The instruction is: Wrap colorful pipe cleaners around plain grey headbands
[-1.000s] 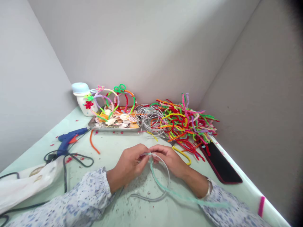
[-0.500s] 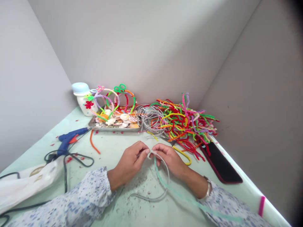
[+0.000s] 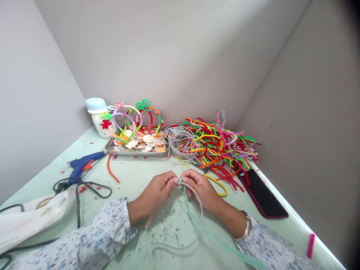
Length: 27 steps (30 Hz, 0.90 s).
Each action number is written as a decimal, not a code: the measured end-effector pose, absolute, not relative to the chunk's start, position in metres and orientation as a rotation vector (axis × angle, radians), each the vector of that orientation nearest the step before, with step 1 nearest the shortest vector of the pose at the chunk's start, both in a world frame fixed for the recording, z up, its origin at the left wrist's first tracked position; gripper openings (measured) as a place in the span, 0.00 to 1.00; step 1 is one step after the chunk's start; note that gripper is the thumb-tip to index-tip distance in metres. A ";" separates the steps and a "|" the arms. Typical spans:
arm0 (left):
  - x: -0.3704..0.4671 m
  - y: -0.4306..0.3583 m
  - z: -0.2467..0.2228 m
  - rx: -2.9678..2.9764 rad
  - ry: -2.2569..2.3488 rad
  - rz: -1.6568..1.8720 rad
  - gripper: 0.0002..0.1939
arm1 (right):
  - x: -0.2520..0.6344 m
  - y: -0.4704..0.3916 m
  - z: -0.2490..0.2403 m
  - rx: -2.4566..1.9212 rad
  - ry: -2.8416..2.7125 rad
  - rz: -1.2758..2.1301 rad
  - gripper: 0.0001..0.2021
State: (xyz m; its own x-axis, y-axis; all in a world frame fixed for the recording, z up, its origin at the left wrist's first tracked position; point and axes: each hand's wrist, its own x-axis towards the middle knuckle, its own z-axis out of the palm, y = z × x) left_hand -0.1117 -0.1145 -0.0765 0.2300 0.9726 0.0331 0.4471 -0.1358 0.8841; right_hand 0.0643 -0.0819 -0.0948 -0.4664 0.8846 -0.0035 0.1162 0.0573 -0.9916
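Note:
My left hand (image 3: 159,191) and my right hand (image 3: 201,187) meet fingertip to fingertip above the middle of the table. Pinched between them is the end of a pale grey wire (image 3: 200,202), with a mint-green pipe cleaner (image 3: 194,219) at the same spot. A small bit of mint shows at the fingertips, seemingly bent round the wire; fingers hide the exact join. The wire arcs down past my right hand, its lower stretch blurred. The pipe cleaner's long tail runs down to the right, over my right sleeve.
Behind are a metal tray (image 3: 135,153) of shells, decorated hoops (image 3: 142,120), a wire coil (image 3: 182,144), a heap of pipe cleaners (image 3: 222,144) and a white bottle (image 3: 99,122). A blue glue gun (image 3: 78,167) with cord lies left; a black phone-like slab (image 3: 264,197) lies right.
The mint pipe cleaner now shows at the fingertips, where only pale wire was visible before. Its tail has shifted left and down, and the wire's loose part has moved. My hands stay nearly in place.

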 end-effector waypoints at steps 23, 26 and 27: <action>-0.112 -0.109 -0.075 1.614 1.299 0.754 0.17 | 0.067 -0.081 -0.098 -1.026 -1.716 1.358 0.09; -0.112 -0.109 -0.075 1.591 1.286 0.784 0.17 | 0.066 -0.081 -0.098 -1.019 -1.707 1.346 0.09; -0.112 -0.108 -0.076 1.580 1.284 0.797 0.17 | 0.066 -0.080 -0.098 -1.014 -1.692 1.344 0.09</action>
State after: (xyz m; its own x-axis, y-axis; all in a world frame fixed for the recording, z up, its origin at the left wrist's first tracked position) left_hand -0.1122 -0.1082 -0.0755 0.2459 0.9672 -0.0638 0.3719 -0.0333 0.9277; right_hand 0.0656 -0.0804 -0.0977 -0.4166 0.9062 0.0726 0.1348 0.1405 -0.9809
